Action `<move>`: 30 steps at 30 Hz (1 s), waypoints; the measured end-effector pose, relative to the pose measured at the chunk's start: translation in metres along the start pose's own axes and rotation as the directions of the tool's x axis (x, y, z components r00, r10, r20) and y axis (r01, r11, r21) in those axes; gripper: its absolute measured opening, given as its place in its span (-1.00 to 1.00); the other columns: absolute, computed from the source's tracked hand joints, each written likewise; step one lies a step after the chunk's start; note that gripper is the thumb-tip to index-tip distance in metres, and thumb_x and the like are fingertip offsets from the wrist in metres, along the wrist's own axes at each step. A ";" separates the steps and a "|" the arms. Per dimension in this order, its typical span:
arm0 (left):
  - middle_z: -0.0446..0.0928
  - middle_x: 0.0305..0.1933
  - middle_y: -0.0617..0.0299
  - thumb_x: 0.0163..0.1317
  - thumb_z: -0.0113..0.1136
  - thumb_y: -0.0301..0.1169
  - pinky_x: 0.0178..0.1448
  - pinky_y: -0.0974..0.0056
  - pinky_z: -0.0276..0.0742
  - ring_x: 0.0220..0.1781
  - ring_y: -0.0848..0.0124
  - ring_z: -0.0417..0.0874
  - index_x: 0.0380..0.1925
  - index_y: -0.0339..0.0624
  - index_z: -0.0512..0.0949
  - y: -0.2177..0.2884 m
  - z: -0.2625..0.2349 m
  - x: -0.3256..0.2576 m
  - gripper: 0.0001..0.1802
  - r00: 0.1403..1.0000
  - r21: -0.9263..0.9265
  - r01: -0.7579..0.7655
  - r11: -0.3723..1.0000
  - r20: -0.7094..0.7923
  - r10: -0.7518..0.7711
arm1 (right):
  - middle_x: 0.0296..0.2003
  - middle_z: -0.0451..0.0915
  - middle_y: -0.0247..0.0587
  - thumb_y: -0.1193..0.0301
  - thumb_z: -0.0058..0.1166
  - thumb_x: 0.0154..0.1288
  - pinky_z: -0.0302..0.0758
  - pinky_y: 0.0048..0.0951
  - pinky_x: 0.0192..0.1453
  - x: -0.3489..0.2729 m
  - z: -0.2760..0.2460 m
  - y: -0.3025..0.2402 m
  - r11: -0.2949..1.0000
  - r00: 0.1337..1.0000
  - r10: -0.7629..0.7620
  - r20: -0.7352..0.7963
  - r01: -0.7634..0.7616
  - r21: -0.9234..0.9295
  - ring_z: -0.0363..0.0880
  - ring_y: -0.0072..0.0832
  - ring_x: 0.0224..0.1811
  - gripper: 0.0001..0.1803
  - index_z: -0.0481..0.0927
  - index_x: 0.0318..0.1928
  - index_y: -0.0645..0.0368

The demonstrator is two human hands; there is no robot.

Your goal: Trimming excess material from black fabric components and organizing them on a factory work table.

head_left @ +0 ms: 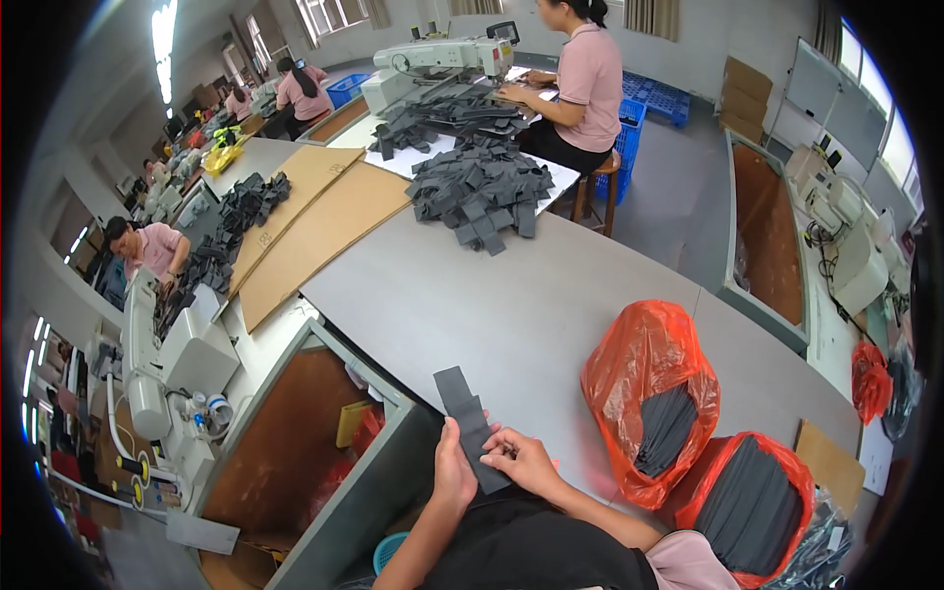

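Close in front of me I hold a dark grey fabric strip (455,389), tilted, its far end pointing away over the edge of the grey table (472,315). It seems to be layered or folded, with an offset edge partway along. My left hand (454,467) grips its left side, thumb along the edge, other fingers mostly hidden behind it. My right hand (522,460) pinches its right side with bent fingers. Right of my hands, a red plastic bag (634,344) lies open around stacked dark strips (669,430); a second red bag (804,482) holds a larger stack (752,506).
A heap of dark grey fabric pieces (482,187) lies farther up the table, beside tan boards (324,226). Beyond it a co-worker (588,79) sits at a sewing machine (442,57). A green-edged bin (285,452) stands at my left, another (767,236) at far right.
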State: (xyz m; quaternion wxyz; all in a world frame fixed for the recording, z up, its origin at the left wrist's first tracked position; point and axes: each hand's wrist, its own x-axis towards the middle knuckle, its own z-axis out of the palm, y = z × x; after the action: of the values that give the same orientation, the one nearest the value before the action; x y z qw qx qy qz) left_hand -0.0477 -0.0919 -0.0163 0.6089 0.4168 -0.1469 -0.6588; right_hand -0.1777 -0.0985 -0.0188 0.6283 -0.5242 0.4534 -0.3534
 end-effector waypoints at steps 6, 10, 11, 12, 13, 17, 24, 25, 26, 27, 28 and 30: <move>0.37 0.16 0.11 0.38 -0.19 -0.11 0.27 0.07 0.24 0.21 0.22 0.36 0.24 -0.10 0.16 0.026 -0.014 0.052 -0.49 0.967 -0.076 0.137 0.988 0.226 -0.117 | -0.57 0.46 -0.48 0.51 0.18 0.12 0.31 -0.65 -0.43 0.059 -0.018 -0.010 1.000 0.979 0.026 -0.202 -0.022 0.022 0.34 -0.77 -0.52 -0.88 0.55 -0.31 0.23; 0.25 0.24 0.17 0.30 -0.02 -0.34 0.28 0.07 0.17 0.28 0.30 0.27 0.36 -0.01 -0.08 0.045 -0.010 0.096 -0.31 0.911 0.116 0.268 0.956 0.294 -0.291 | -0.56 0.46 -0.48 0.50 0.17 0.13 0.32 -0.60 -0.47 0.097 -0.014 -0.017 0.985 0.939 -0.122 -0.321 0.076 -0.152 0.35 -0.75 -0.54 -0.90 0.56 -0.32 0.22; 0.19 0.29 0.14 0.29 0.01 -0.37 0.29 0.08 0.14 0.28 0.31 0.26 0.40 0.00 -0.23 0.051 -0.006 0.107 -0.20 0.886 0.127 0.294 0.947 0.336 -0.320 | -0.57 0.51 -0.39 0.49 0.16 0.11 0.38 -0.51 -0.46 0.105 -0.015 -0.017 0.973 0.924 -0.132 -0.359 0.051 -0.225 0.45 -0.65 -0.55 -0.89 0.55 -0.32 0.21; 0.19 0.29 0.14 0.29 0.01 -0.37 0.29 0.08 0.14 0.28 0.31 0.26 0.40 0.00 -0.23 0.058 -0.006 0.118 -0.20 0.880 0.126 0.302 0.945 0.345 -0.327 | -0.57 0.51 -0.39 0.49 0.16 0.11 0.38 -0.51 -0.46 0.114 -0.015 -0.021 0.972 0.920 -0.131 -0.369 0.046 -0.231 0.45 -0.65 -0.55 -0.89 0.55 -0.32 0.21; 0.14 0.34 0.11 0.29 0.01 -0.36 0.30 0.09 0.13 0.30 0.30 0.25 0.40 0.00 -0.24 0.064 -0.007 0.131 -0.19 0.859 0.223 0.304 0.926 0.356 -0.368 | -0.57 0.53 -0.32 0.48 0.16 0.11 0.40 -0.48 -0.44 0.125 -0.015 -0.022 0.928 0.885 -0.207 -0.417 0.042 -0.369 0.49 -0.58 -0.54 -0.88 0.55 -0.32 0.21; 0.01 0.41 -0.03 0.27 0.05 -0.34 0.37 0.02 0.08 0.34 0.15 0.22 0.39 -0.09 -0.22 0.078 -0.030 0.181 -0.18 0.833 0.472 0.315 0.823 0.278 -0.478 | -0.49 0.58 -0.14 0.41 0.16 0.10 0.46 -0.35 -0.35 0.164 -0.026 0.007 0.787 0.838 -0.231 -0.494 -0.138 -0.602 0.58 -0.29 -0.43 -0.84 0.55 -0.30 0.18; 0.42 0.14 0.06 0.24 0.05 -0.39 0.08 0.21 0.39 0.04 0.30 0.52 0.15 -0.20 0.33 0.115 -0.121 0.245 -0.55 0.924 0.445 0.334 0.831 0.018 -0.381 | -0.33 0.60 -0.10 0.33 0.15 0.13 0.50 -0.25 -0.26 0.202 -0.003 -0.005 0.634 0.815 -0.295 -0.500 -0.224 -0.740 0.58 -0.13 -0.33 -0.76 0.57 -0.21 0.18; 0.42 0.14 0.06 0.24 0.05 -0.39 0.08 0.21 0.39 0.04 0.30 0.52 0.15 -0.20 0.33 0.121 -0.125 0.256 -0.55 0.920 0.437 0.342 0.832 0.027 -0.392 | -0.31 0.60 -0.09 0.31 0.15 0.13 0.50 -0.25 -0.23 0.218 0.004 -0.012 0.615 0.876 -0.189 -0.444 -0.246 -0.749 0.58 -0.13 -0.28 -0.74 0.56 -0.19 0.17; 0.45 0.09 0.08 0.25 0.04 -0.41 0.04 0.24 0.40 0.00 0.32 0.53 0.11 -0.22 0.35 0.128 -0.129 0.265 -0.59 0.936 0.432 0.312 0.846 0.011 -0.351 | -0.29 0.60 -0.09 0.30 0.15 0.13 0.51 -0.24 -0.20 0.234 0.011 -0.016 0.595 0.921 -0.076 -0.382 -0.266 -0.759 0.58 -0.13 -0.24 -0.71 0.55 -0.16 0.16; 0.48 0.04 0.10 0.25 0.03 -0.43 0.01 0.28 0.41 -0.04 0.35 0.55 0.08 -0.24 0.37 0.135 -0.134 0.273 -0.62 0.952 0.427 0.280 0.860 -0.009 -0.306 | -0.25 0.60 -0.07 0.27 0.14 0.13 0.50 -0.21 -0.16 0.250 0.017 -0.014 0.578 0.945 -0.002 -0.326 -0.265 -0.772 0.57 -0.13 -0.19 -0.66 0.51 -0.11 0.14; 0.48 0.04 0.10 0.25 0.03 -0.43 0.01 0.28 0.41 -0.04 0.35 0.55 0.08 -0.24 0.37 0.141 -0.139 0.283 -0.62 0.949 0.417 0.288 0.862 -0.004 -0.315 | -0.25 0.60 -0.07 0.27 0.14 0.13 0.50 -0.21 -0.16 0.264 0.020 -0.008 0.567 0.944 0.004 -0.331 -0.274 -0.777 0.57 -0.13 -0.19 -0.66 0.51 -0.11 0.14; 0.48 0.04 0.13 0.27 0.01 -0.42 0.01 0.29 0.42 -0.04 0.36 0.55 0.08 -0.23 0.37 0.153 -0.152 0.301 -0.63 0.985 0.462 0.133 0.877 0.034 -0.168 | -0.24 0.60 -0.06 0.25 0.14 0.13 0.49 -0.19 -0.15 0.285 0.027 0.009 0.545 0.972 0.090 -0.215 -0.229 -0.807 0.57 -0.11 -0.18 -0.63 0.48 -0.09 0.14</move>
State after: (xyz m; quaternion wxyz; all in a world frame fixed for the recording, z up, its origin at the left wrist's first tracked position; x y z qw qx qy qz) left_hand 0.1938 -0.3556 -0.1126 0.4345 0.5343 -0.2873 -0.6657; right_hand -0.0559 -0.3500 -0.0837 0.3034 -0.6858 0.6568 -0.0788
